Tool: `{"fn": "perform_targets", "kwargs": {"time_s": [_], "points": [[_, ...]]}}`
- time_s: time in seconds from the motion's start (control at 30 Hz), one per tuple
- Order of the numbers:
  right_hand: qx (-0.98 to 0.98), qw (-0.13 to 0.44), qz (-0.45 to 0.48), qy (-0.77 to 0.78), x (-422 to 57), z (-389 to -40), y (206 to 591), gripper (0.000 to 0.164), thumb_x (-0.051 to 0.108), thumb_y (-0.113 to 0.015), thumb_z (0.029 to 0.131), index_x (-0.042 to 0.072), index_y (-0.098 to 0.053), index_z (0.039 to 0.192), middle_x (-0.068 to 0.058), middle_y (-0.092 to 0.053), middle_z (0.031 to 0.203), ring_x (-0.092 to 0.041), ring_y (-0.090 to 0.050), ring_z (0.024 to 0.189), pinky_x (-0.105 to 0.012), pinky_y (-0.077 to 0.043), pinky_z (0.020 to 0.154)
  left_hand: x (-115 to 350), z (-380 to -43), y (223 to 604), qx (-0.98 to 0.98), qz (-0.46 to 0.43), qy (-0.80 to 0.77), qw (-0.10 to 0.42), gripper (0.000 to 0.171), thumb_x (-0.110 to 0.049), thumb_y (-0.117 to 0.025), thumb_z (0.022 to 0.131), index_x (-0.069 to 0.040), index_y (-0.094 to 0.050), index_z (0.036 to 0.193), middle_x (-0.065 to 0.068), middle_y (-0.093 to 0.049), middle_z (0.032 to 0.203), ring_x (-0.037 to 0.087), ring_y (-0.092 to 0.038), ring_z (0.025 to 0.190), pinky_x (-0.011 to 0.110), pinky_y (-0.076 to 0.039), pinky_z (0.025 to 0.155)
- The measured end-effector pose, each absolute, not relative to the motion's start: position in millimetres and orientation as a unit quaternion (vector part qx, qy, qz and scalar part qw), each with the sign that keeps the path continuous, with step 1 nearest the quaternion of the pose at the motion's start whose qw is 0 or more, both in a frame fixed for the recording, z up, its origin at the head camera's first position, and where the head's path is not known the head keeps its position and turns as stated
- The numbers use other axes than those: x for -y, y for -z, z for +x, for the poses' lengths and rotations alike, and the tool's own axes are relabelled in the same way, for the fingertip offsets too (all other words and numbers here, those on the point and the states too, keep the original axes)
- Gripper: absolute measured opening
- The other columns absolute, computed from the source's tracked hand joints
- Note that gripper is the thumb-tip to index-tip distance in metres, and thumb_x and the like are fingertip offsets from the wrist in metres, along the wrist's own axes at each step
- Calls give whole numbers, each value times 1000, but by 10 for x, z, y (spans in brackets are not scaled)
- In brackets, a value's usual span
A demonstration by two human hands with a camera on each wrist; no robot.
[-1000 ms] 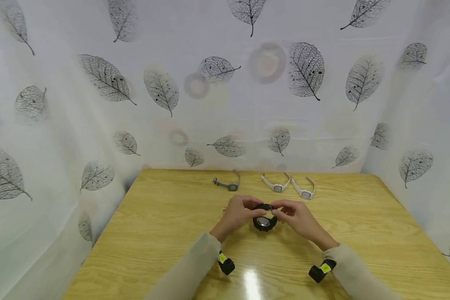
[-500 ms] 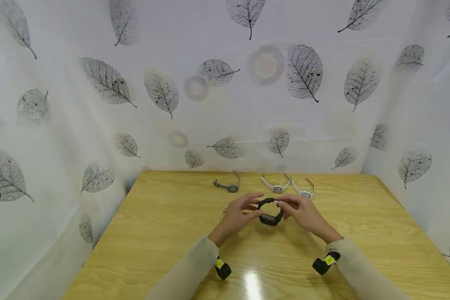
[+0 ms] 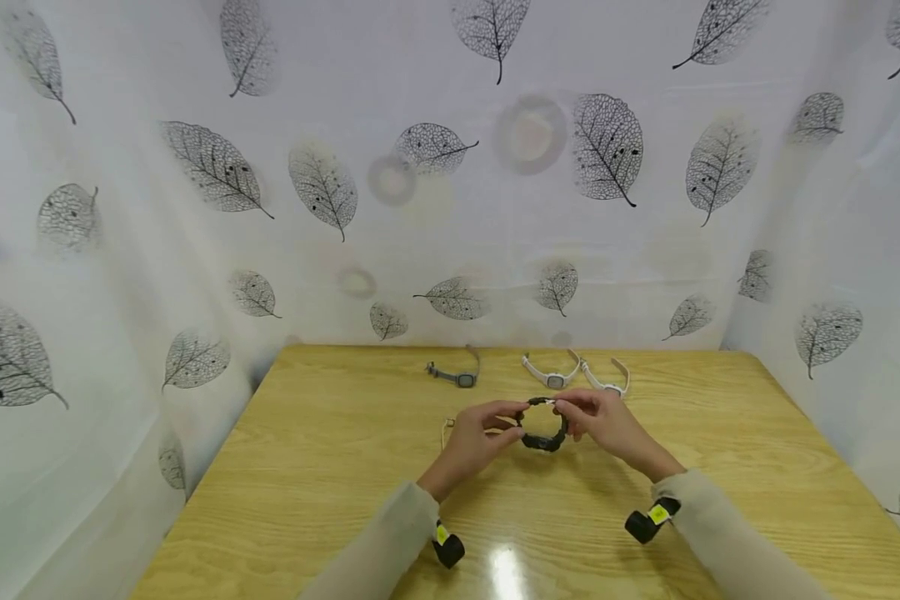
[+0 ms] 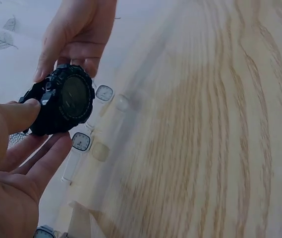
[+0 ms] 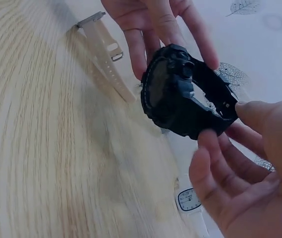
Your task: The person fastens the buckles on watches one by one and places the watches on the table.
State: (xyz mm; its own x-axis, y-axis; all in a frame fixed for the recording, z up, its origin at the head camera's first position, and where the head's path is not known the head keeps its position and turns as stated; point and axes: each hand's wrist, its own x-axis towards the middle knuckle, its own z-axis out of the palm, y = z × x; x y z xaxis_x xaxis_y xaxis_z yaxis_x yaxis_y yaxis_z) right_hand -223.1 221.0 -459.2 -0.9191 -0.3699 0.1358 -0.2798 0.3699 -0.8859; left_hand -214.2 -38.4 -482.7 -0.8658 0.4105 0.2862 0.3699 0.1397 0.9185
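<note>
A black digital-style wristwatch is held above the table between both hands, its strap curved into a ring. My left hand grips it from the left, with thumb and fingers on either side, as the left wrist view also shows. From the right, my right hand pinches the strap near its buckle end, thumb on the strap in the right wrist view. The dark watch face points away from the strap ring, toward the table side.
At the back of the wooden table lie a grey watch and two white watches, one partly behind my right hand. A beige-strapped watch lies beside my left hand. A leaf-print curtain encloses the table.
The black watch has tilted so its face no longer shows to the head view and its strap ring appears wider. It has shifted slightly right; my right hand moved slightly right with it.
</note>
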Motion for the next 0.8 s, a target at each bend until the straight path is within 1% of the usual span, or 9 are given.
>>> {"fn": "perform_targets", "kwargs": {"time_s": [0.1, 0.17, 0.23, 0.3, 0.4, 0.5, 0.63, 0.73, 0.8], "points": [[-815, 22, -217, 536, -2227, -2198, 4596, 38, 18, -60, 106, 2, -59, 141, -25, -69, 114, -34, -71, 86, -45, -61, 68, 378, -2165, 4834, -733, 231, -639, 37, 39, -5, -72, 96, -13, -69, 134, 21, -68, 125, 21, -73, 98, 28, -61, 81], [-803, 14, -236, 547, -2243, -2176, 4609, 45, 13, -62, 104, 4, -53, 147, -27, -64, 129, -35, -71, 96, -44, -62, 72, 377, -2179, 4830, -708, 208, -672, 57, 40, -4, -72, 96, -13, -69, 135, 23, -68, 124, 23, -73, 99, 32, -62, 83], [-793, 19, -250, 555, -2261, -2144, 4624, 51, 10, -64, 103, 5, -49, 151, -27, -58, 139, -32, -70, 105, -42, -62, 78, 378, -2190, 4820, -680, 188, -704, 75, 40, -2, -71, 96, -11, -69, 135, 25, -67, 123, 25, -73, 99, 36, -62, 85], [-787, 26, -253, 562, -2271, -2110, 4641, 54, 10, -67, 101, 6, -49, 152, -26, -53, 145, -28, -70, 107, -39, -62, 82, 375, -2195, 4804, -660, 173, -725, 89, 39, -1, -71, 96, -10, -69, 134, 24, -68, 122, 26, -73, 99, 38, -61, 86], [-787, 29, -243, 567, -2269, -2062, 4662, 55, 10, -70, 99, 8, -51, 151, -25, -51, 147, -22, -70, 105, -35, -61, 85, 366, -2188, 4777, -652, 165, -733, 102, 39, 1, -71, 96, -7, -68, 134, 21, -70, 120, 26, -74, 99, 39, -61, 87], [-788, 21, -228, 571, -2266, -2031, 4692, 54, 11, -72, 98, 9, -54, 149, -25, -53, 144, -21, -71, 103, -33, -61, 85, 340, -2175, 4767, -656, 164, -729, 107, 39, 2, -70, 95, -4, -68, 134, 25, -69, 121, 28, -73, 99, 38, -61, 86], [-792, 14, -221, 570, -2288, -2030, 4718, 53, 9, -72, 97, 5, -55, 147, -25, -53, 145, -21, -72, 101, -32, -61, 85, 288, -2172, 4755, -675, 162, -711, 110, 42, 2, -72, 94, -4, -67, 135, 32, -64, 125, 28, -73, 100, 35, -62, 85], [-797, 14, -215, 565, -2320, -2055, 4702, 53, 9, -71, 97, 1, -55, 147, -26, -51, 148, -20, -72, 101, -29, -60, 85, 236, -2189, 4723, -696, 152, -693, 114, 45, -1, -74, 94, -9, -66, 138, 27, -62, 131, 24, -74, 99, 34, -61, 84], [-798, 26, -202, 567, -2347, -2081, 4687, 53, 10, -72, 97, 1, -54, 147, -26, -50, 149, -18, -72, 102, -28, -60, 86, 191, -2213, 4705, -707, 141, -684, 115, 45, -3, -74, 94, -12, -66, 138, 22, -61, 135, 21, -74, 97, 34, -61, 84]]}}
